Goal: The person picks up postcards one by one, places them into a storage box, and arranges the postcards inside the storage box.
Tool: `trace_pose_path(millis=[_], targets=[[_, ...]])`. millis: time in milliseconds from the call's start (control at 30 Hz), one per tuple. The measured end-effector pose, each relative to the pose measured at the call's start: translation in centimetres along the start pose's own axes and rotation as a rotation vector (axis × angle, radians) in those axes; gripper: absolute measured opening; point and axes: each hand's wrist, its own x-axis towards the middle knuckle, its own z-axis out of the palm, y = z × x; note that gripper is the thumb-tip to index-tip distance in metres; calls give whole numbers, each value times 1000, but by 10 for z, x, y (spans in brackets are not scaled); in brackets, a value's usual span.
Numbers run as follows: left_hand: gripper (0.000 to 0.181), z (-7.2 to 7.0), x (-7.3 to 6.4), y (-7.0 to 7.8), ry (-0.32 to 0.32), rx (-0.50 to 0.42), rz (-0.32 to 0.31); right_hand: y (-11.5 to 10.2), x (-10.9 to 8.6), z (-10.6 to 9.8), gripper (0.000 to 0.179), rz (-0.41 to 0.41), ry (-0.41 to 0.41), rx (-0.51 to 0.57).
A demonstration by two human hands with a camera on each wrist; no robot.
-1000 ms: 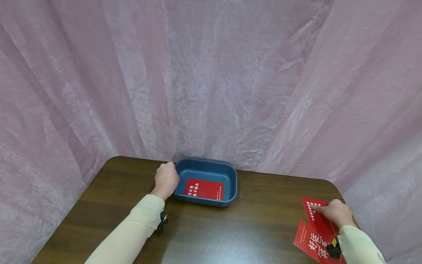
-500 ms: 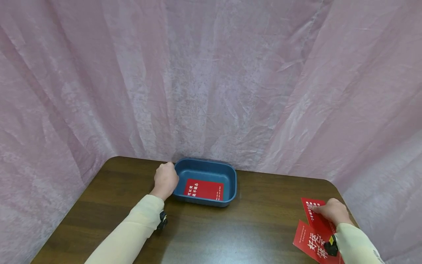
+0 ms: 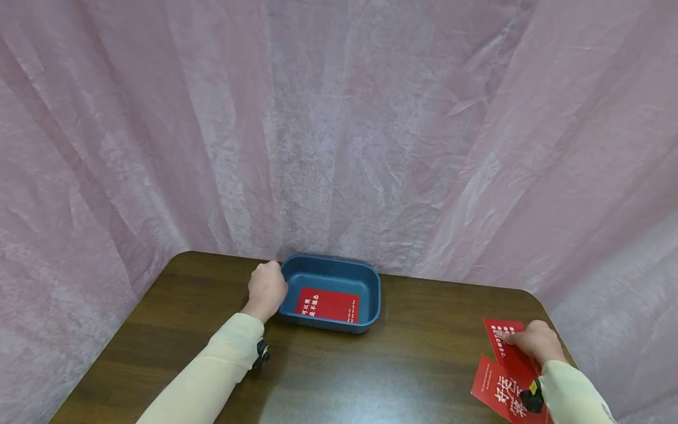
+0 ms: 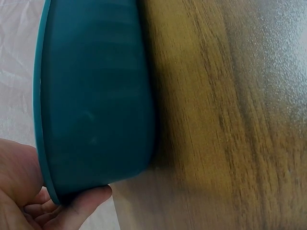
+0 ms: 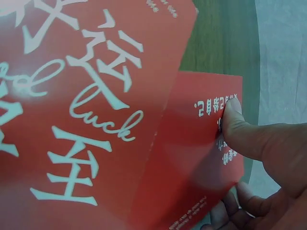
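My left hand [image 3: 266, 288] grips the left end of a blue plastic tray [image 3: 374, 294], thumb on one side of the rim and fingers on the other. Inside the tray lies a red card [image 3: 333, 305] with white characters. Over at the right, my right hand [image 3: 537, 340] pinches another red card [image 5: 192, 124] near its edge; the thumb [image 5: 235, 115] lies on its printed face and fingers curl beneath. A further red card [image 5: 72, 96], lettered "luck" with large white characters, overlaps the pinched card and is partly hidden by the right wrist in the head view.
Everything stands on a dark wooden table [image 3: 339, 371]. A pink velvet curtain [image 3: 339, 129] hangs right behind the tray and along both sides of the table. The right hand is close to the table's right edge.
Almost nothing differs. My right hand has shifted very slightly left, still pinching the red card; the left hand and tray stay in place.
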Motion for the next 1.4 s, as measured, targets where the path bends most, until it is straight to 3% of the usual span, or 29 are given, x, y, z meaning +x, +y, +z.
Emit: trace_pose_path(millis=[200,467,667,867,1067,1400], targets=[[16,1,0,-1,9,2,1,-5,-3,3,84,-19,47,-17],[15,3,0,-1,-1,-3,-3,-3,0,6,81,-62,88,-74],[16,2,1,0,-1,-4,-5,-4,7,8,94,-122,205,-71],[17,3,2,0,-8,-3,-10,-8,12,13,88,-199,269,-32],[17,4,1,0,-6,2,-10,-16,11,17,72,-253,338,-25],[18,3,1,-1,-3,2,-11,-35,12,15,44,-379,370,7]])
